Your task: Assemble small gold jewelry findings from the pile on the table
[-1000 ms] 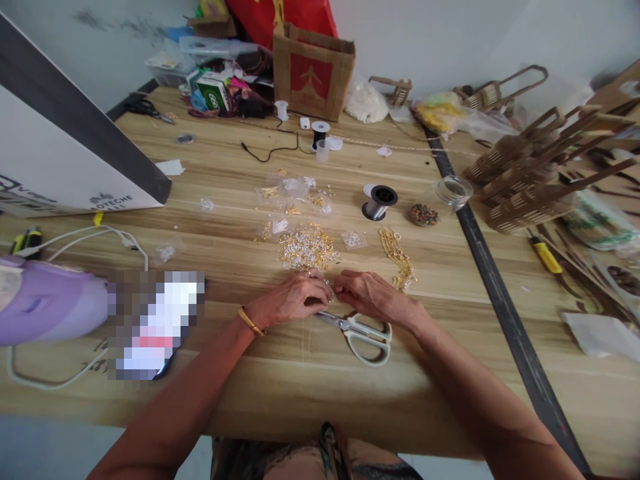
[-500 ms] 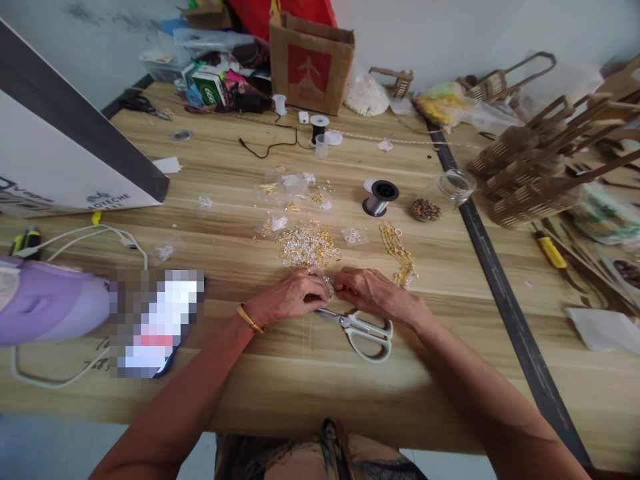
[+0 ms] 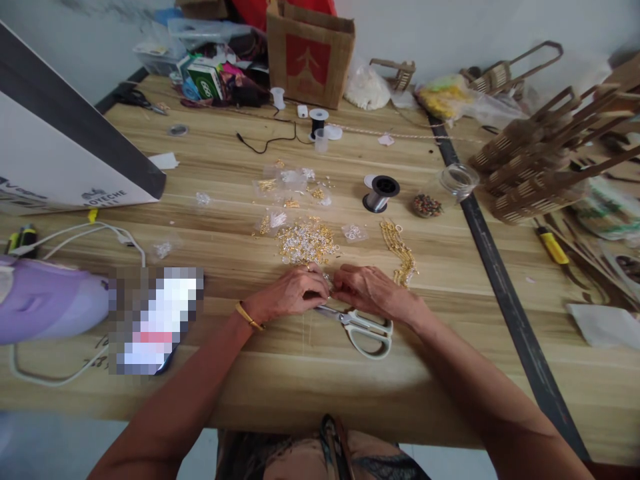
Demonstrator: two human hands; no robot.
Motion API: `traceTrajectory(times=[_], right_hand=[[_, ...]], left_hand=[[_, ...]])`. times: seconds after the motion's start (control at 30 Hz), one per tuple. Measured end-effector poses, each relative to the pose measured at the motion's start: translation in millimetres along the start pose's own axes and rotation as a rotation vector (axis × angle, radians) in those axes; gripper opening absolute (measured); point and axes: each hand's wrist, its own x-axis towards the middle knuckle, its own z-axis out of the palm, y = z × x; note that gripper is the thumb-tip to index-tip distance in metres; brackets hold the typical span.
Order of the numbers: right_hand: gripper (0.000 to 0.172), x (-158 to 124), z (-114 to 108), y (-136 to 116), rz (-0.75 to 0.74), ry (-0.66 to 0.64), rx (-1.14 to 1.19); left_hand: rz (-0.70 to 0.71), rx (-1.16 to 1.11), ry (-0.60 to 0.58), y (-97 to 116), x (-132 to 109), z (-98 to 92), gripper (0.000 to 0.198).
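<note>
Straight ahead at twelve o'clock, the left hand (image 3: 295,291) and right hand (image 3: 367,290) face each other across a narrow gap, with small shiny beads (image 3: 327,280) between their fingertips. Both have bent fingers; whether either is pinching a bead, I cannot tell. Over the last second they have barely shifted, which suggests fine work at one spot. From them, the bead pile (image 3: 305,241) lies at eleven o'clock, gold chains (image 3: 397,253) at two, scissors (image 3: 367,333) at five, all likewise unmoved.
</note>
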Motion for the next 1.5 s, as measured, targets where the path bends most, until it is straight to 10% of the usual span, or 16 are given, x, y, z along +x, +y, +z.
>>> traceTrajectory(times=[1.5], right_hand=[[0.019,1.2,-3.2,-3.0,0.046,-0.005,-0.012]], left_hand=[[-0.082,0.097,-0.089,-1.1,-3.7,0.8,0.017]])
